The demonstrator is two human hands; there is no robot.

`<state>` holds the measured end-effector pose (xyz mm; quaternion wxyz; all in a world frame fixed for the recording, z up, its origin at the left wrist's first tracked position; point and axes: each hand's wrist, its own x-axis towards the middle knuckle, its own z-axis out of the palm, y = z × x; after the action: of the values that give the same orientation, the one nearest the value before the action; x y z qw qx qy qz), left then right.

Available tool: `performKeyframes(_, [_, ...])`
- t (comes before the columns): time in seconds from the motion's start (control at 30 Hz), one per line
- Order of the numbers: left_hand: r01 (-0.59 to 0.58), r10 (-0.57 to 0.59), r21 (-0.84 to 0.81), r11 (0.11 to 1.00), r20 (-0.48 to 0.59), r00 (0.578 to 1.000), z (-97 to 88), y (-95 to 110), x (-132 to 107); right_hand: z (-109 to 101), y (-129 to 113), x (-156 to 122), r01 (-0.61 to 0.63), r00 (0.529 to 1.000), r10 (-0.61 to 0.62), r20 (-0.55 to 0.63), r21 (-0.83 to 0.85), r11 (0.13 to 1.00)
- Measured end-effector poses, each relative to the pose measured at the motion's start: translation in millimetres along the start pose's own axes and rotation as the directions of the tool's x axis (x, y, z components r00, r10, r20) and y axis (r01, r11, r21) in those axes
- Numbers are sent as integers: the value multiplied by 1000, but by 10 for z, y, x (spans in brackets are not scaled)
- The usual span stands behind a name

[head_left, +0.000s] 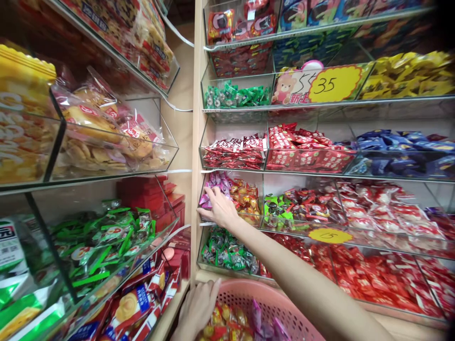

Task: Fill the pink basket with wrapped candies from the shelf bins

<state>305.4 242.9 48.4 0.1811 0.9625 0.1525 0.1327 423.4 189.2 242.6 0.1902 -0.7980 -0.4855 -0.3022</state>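
My right hand (pixel 221 209) reaches into a clear shelf bin, its fingers spread over purple-wrapped candies (pixel 221 182). Nothing shows between those fingers. Gold-wrapped candies (pixel 249 201) share the same bin, just right of the hand. Below, my left hand (pixel 199 305) is at the left rim of a pink plastic basket (pixel 263 290), its fingers bent over the edge; part of its grip is hidden. Inside the basket lie gold-wrapped candies (pixel 227 322) and a few purple-wrapped candies (pixel 256 315).
Green-wrapped candies (pixel 227 251) fill the bin under my right hand. Red candies (pixel 373 274) lie farther right. A wooden post (pixel 197 142) parts these shelves from the left ones, which hold bread packs (pixel 95 118) and green packets (pixel 106 237). Yellow price tags (pixel 330 235) hang in front.
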Motion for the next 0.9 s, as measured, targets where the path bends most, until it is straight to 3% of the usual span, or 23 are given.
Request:
performKeyframes(0.2, [-1, 0, 26, 1000, 10, 1000, 21, -24, 18, 116, -11, 53, -100, 995, 102, 24, -54, 994])
performKeyframes(0.9, [-35, 35, -45, 998, -7, 999, 71, -43, 43, 164, 123, 33, -79, 997, 81, -19, 97, 992])
